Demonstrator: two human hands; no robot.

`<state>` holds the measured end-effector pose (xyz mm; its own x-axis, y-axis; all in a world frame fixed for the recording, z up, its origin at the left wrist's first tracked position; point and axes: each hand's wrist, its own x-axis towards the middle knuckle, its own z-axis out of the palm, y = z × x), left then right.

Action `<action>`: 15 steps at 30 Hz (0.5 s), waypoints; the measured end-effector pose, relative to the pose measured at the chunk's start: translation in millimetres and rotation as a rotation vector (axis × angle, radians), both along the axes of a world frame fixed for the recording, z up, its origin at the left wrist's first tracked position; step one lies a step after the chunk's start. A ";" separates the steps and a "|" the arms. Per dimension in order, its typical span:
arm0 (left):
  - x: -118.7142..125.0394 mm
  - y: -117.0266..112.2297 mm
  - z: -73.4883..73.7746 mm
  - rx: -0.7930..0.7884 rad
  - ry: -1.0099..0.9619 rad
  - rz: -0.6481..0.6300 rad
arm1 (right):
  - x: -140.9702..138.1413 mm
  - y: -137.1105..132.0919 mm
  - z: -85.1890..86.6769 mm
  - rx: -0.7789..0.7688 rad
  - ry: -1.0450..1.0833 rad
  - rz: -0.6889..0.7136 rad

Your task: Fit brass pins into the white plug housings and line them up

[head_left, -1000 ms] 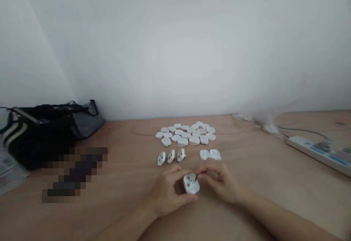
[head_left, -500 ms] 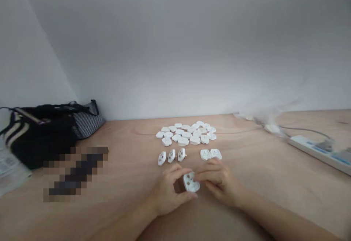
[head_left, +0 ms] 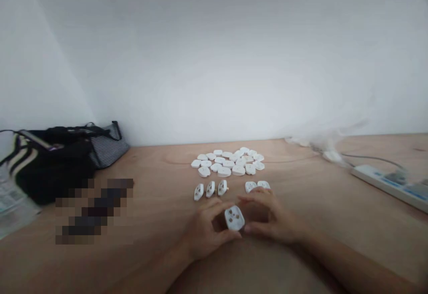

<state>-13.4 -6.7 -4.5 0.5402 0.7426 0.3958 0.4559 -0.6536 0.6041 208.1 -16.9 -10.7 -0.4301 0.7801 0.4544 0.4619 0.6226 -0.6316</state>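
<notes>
My left hand [head_left: 212, 229] pinches a white plug body [head_left: 234, 218] between thumb and fingers. The inner side of the plug body faces up and shows brass-coloured parts. Just right of it is my right hand [head_left: 270, 216], its fingers and thumb apart and holding nothing; the thumb tip is close to the plug body's lower right edge, and I cannot tell if they touch. Beyond my left hand, three similar plug bodies [head_left: 210, 189] stand in a row with metal inside. Two white plug pieces [head_left: 250, 186] lie behind my right hand, partly covered by its fingers.
A cluster of white plug pieces [head_left: 228, 164] lies farther back on the wooden table [head_left: 160, 173]. Black bags [head_left: 53, 165] and a pixelated dark item [head_left: 96, 211] are at left. On the right are a power strip [head_left: 384, 182] and a clear plastic bag [head_left: 331, 144].
My right hand's fingers have come off the plug body and spread apart. The plug body has turned slightly in my left hand, and more of its brass-coloured parts show.
</notes>
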 end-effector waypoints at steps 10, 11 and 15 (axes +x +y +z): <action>0.3 -2.3 -3.4 -0.137 -0.052 0.120 | -14.2 2.3 -12.6 -0.173 0.056 -0.038; -0.4 -1.3 -3.5 -0.121 -0.044 0.119 | -12.6 4.2 -12.6 -0.149 0.055 -0.058; -2.9 3.5 -4.1 -0.064 0.024 0.050 | -5.7 25.8 -5.9 -0.010 -0.083 -0.231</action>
